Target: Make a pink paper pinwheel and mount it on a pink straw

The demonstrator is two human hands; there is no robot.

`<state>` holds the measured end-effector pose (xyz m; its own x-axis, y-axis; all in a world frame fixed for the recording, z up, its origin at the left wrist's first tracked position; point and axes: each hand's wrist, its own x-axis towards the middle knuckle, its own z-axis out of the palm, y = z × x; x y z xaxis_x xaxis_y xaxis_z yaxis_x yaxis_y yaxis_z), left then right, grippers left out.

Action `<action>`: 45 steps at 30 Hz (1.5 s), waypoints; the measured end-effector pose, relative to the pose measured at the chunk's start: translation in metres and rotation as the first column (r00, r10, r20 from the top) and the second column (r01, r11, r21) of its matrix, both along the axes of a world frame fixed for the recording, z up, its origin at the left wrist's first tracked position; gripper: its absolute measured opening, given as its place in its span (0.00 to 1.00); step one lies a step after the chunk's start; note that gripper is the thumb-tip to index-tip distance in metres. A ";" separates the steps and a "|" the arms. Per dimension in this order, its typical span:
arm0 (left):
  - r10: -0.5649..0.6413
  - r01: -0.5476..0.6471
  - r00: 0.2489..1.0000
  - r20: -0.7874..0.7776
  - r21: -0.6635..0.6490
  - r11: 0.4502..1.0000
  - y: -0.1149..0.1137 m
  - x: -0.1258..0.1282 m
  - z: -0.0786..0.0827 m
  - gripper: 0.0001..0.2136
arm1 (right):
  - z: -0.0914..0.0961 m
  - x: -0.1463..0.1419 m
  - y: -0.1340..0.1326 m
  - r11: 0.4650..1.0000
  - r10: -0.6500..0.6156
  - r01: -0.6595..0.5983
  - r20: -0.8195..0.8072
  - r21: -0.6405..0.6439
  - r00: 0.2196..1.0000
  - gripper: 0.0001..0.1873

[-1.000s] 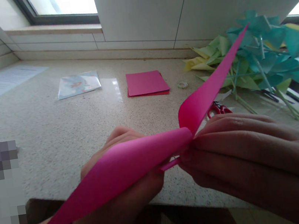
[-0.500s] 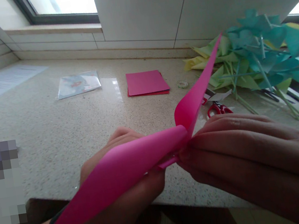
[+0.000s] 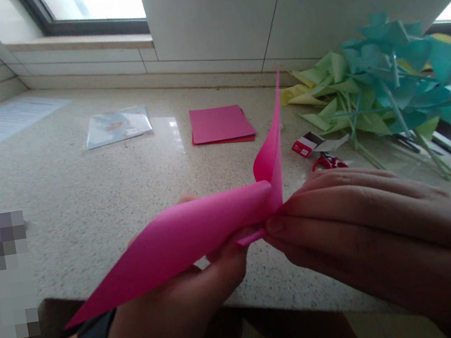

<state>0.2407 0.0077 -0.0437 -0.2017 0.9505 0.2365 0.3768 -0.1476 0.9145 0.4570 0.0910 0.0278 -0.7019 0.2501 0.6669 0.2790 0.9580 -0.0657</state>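
Observation:
A pink paper flower (image 3: pixel 185 237) with long pointed petals is between my hands above the counter's near edge. One petal reaches toward my left wrist and another stands upright near the middle. My left hand (image 3: pixel 208 279) is closed on the paper from below, its fingers largely hidden behind the big petal. My right hand (image 3: pixel 356 223) pinches the base of the folded paper with thumb and fingertips. A small pink rolled end (image 3: pixel 250 238) shows between the two hands.
Pink paper squares (image 3: pixel 221 123) lie in a stack on the speckled counter (image 3: pixel 63 216). Red-handled scissors (image 3: pixel 328 161) and a small box (image 3: pixel 306 144) are beyond my right hand. Teal and yellow paper flowers (image 3: pixel 396 64) lie at right. A clear packet (image 3: pixel 117 127) and printed sheet (image 3: pixel 2 126) lie left.
The upright petal has swung left and stands steeper, uncovering the small box. The long petal's tip has risen a little from my left wrist. Both hands still grip the paper.

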 end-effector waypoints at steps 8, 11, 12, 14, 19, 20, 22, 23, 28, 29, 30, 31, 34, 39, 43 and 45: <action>0.082 -0.084 0.989 -0.123 -0.008 0.996 0.020 0.011 0.021 0.04 | -0.004 -0.001 0.005 1.000 -0.021 0.021 0.003 0.012 1.000 0.07; 0.092 -0.097 0.987 -0.130 -0.035 0.995 0.018 0.010 0.024 0.06 | 0.000 -0.004 0.001 0.991 -0.125 0.128 0.053 -0.048 0.991 0.06; 0.088 -0.094 0.987 -0.133 -0.043 0.995 0.018 0.009 0.026 0.07 | 0.001 -0.005 -0.001 0.986 -0.148 0.152 0.069 -0.066 0.987 0.05; 0.081 -0.088 0.989 -0.124 -0.049 0.995 0.018 0.009 0.028 0.08 | 0.004 -0.006 -0.002 0.983 -0.156 0.162 0.078 -0.084 0.985 0.05; 0.063 -0.063 0.998 0.014 -0.039 0.997 0.023 0.012 0.028 0.04 | 0.001 -0.010 0.000 0.985 -0.137 0.138 0.020 -0.100 0.990 0.04; 0.060 -0.058 0.997 0.051 -0.034 0.998 0.024 0.013 0.028 0.04 | 0.000 -0.010 0.001 0.986 -0.131 0.131 0.008 -0.099 0.991 0.03; 0.043 -0.040 0.991 0.124 -0.021 0.999 0.027 0.015 0.031 0.03 | -0.002 -0.012 0.002 0.989 -0.119 0.118 -0.005 -0.090 0.993 0.03; 0.022 -0.020 0.988 0.156 -0.016 1.000 0.029 0.016 0.033 0.04 | -0.003 -0.012 0.003 0.990 -0.112 0.111 -0.009 -0.082 0.994 0.03; -0.071 0.093 0.961 0.267 -0.072 0.993 0.032 0.021 0.040 0.03 | -0.006 -0.013 0.005 0.993 -0.083 0.081 -0.018 -0.090 0.996 0.02; -0.078 0.105 0.954 0.289 -0.077 0.992 0.032 0.021 0.040 0.03 | -0.006 -0.013 0.004 0.992 -0.082 0.080 -0.020 -0.097 0.996 0.02; -0.083 0.111 0.947 0.311 -0.073 0.991 0.032 0.021 0.041 0.05 | -0.007 -0.013 0.004 0.991 -0.085 0.082 -0.021 -0.102 0.996 0.02; -0.086 0.113 0.940 0.329 -0.063 0.992 0.033 0.021 0.042 0.05 | -0.007 -0.013 0.004 0.991 -0.084 0.081 -0.022 -0.105 0.996 0.02; -0.114 0.140 0.928 0.355 -0.048 0.989 0.033 0.021 0.042 0.05 | -0.006 -0.012 0.003 0.991 -0.083 0.081 -0.018 -0.105 0.996 0.02; -0.107 0.153 0.910 0.400 -0.085 0.985 0.031 0.020 0.037 0.06 | -0.004 -0.011 0.002 0.992 -0.085 0.084 -0.002 -0.094 0.996 0.02; -0.134 0.214 0.873 0.469 -0.120 0.969 0.032 0.020 0.037 0.08 | -0.003 -0.011 0.001 0.992 -0.096 0.096 0.014 -0.081 0.995 0.03; -0.129 0.214 0.867 0.481 -0.127 0.969 0.032 0.021 0.039 0.09 | -0.003 -0.011 0.000 0.990 -0.102 0.103 0.021 -0.093 0.995 0.04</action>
